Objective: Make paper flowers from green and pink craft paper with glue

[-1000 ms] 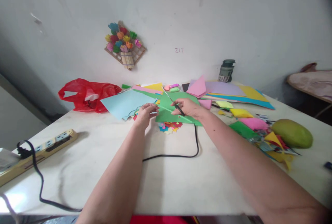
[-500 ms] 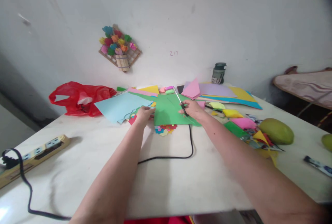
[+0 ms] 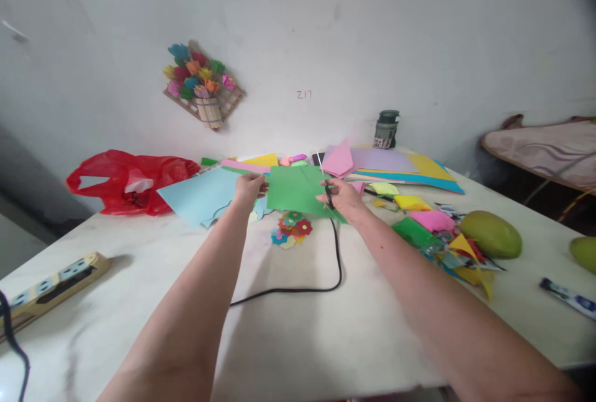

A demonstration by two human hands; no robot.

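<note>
My left hand point(image 3: 250, 191) is closed on the left edge of a green sheet of paper point(image 3: 295, 188), held up above the table. My right hand point(image 3: 343, 197) grips scissors point(image 3: 328, 196) with a dark handle, their blades pointing up and away at the sheet's right side. Whether the blades are cutting into the paper, I cannot tell. Just below the sheet lies a small heap of coloured paper flowers point(image 3: 292, 230). A light blue sheet point(image 3: 198, 191) rests to the left of my left hand.
A red plastic bag point(image 3: 135, 182) and a power strip point(image 3: 60, 281) are at the left. Stacked coloured sheets point(image 3: 433, 172), a bottle point(image 3: 386, 129), paper scraps point(image 3: 433, 221) and a green fruit point(image 3: 491, 234) occupy the right. A black cable point(image 3: 288, 290) crosses the table.
The green sheet is lifted, uncovering more of the paper flowers. My left hand now pinches its left edge, and the scissors point more upright. The whole view has shifted slightly.
</note>
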